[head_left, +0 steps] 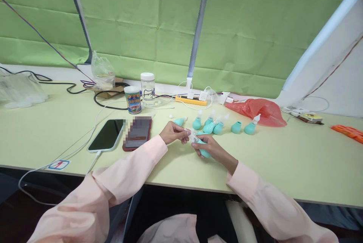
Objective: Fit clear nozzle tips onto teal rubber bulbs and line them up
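Observation:
Over the front half of the table, my right hand (pixel 212 147) is wrapped round a teal squeeze bulb (pixel 205 154) with a clear nozzle (pixel 194 137) pointing up and left. The fingertips of my left hand (pixel 173 132) are pinched at the tip end of that nozzle, on a small whitish part that I cannot make out well. Just beyond my hands stand more teal bulbs, some with clear nozzles, such as the upright bulb (pixel 196 123) and the far-right bulb (pixel 250 128). One open-necked bulb (pixel 236 127) has no nozzle. Another bulb (pixel 179 121) lies behind my left hand.
Left of my hands lie a charging phone (pixel 107 135) and a red-cased phone (pixel 137 133). Behind them are a printed cup (pixel 133 101) and a clear jar (pixel 148 88). A yellow power strip (pixel 191 100), a red plastic bag (pixel 258 111) and an orange object (pixel 348 132) lie farther right.

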Tool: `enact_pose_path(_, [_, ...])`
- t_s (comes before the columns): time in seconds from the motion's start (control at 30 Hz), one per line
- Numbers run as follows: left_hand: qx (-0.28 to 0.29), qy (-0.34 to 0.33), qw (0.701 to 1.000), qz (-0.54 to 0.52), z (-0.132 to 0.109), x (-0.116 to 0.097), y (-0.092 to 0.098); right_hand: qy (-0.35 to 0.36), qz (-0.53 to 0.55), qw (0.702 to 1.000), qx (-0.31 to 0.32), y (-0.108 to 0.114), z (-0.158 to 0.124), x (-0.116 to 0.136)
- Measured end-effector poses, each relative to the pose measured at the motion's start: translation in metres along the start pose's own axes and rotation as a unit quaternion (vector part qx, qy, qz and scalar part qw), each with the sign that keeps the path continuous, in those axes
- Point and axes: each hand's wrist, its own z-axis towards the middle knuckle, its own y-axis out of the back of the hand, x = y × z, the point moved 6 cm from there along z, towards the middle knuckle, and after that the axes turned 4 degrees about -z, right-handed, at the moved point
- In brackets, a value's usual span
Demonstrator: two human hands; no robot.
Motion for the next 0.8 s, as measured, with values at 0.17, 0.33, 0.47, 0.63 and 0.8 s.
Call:
enact_pose_path(0.17, [-0.007, -0.041, 0.998, 0.039, 0.003, -0.017, -0.002, 0.070, 0.027, 0.997, -0.015, 0.010, 0.000, 0.016])
enact_pose_path(0.33, [-0.092, -0.051, 0.988, 0.115, 0.000, -0.039, 0.028, 0.106, 0.017, 0.991, -0.082, 0.044, -0.005, 0.026])
enact_pose_path(0.47, [-0.137, -0.021, 0.919, 0.369, -0.006, -0.061, 0.064, 0.111, -0.057, 0.974, -0.190, 0.090, -0.019, 0.020])
enact_pose_path(0.63, [-0.174, 0.104, 0.720, 0.664, 0.010, -0.071, 0.123, 0.087, -0.146, 0.931, -0.322, 0.137, -0.041, 0.003])
enact_pose_path(0.8, [-0.148, 0.212, 0.647, 0.717, 0.051, -0.043, 0.164, 0.046, -0.227, 0.896, -0.379, 0.151, -0.046, -0.009])
